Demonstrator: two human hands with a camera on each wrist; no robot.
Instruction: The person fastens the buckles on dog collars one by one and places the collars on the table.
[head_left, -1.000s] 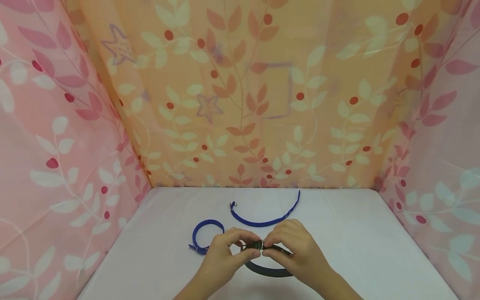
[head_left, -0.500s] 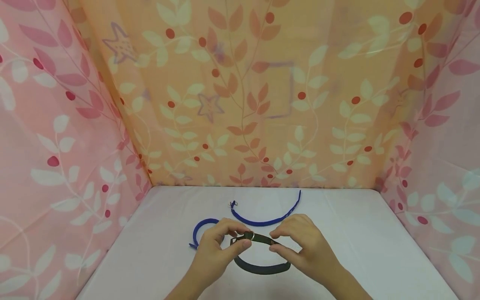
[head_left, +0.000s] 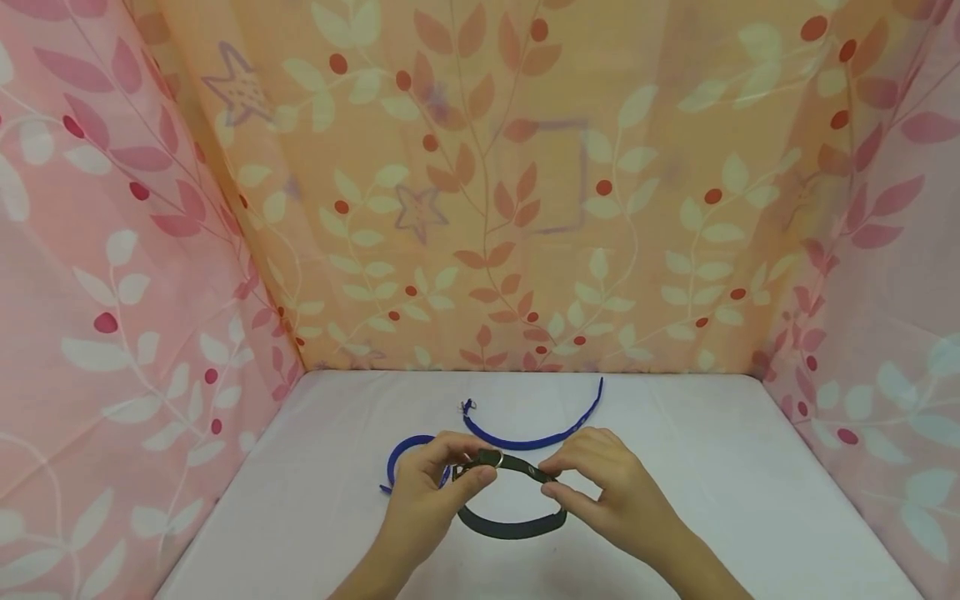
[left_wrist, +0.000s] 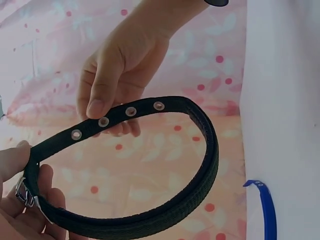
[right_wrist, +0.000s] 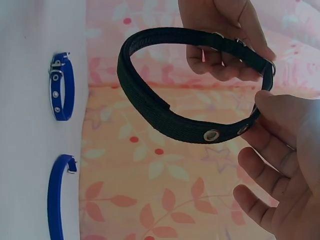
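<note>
left fingers (head_left: 476, 480) pinch the dark strap (head_left: 510, 531) near its buckle (left_wrist: 21, 193), right fingers (head_left: 567, 497) the holed stretch (left_wrist: 117, 116); light, even tension should prevent twisting!

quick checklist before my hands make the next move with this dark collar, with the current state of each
1. Left hand holding the dark collar near its buckle: ok.
2. Right hand pinching the strap on the side with the eyelets: ok.
3. Eyelets visible: ok, four show in the left wrist view.
4. Buckle pin seated in an eyelet: cannot tell, the left hand partly hides that area.
5. Looped blue collar apart from the dark one: ok, it lies on the white table.
6. Farther blue collar fastened: not ok, it lies in an open curve, ends apart.
</note>
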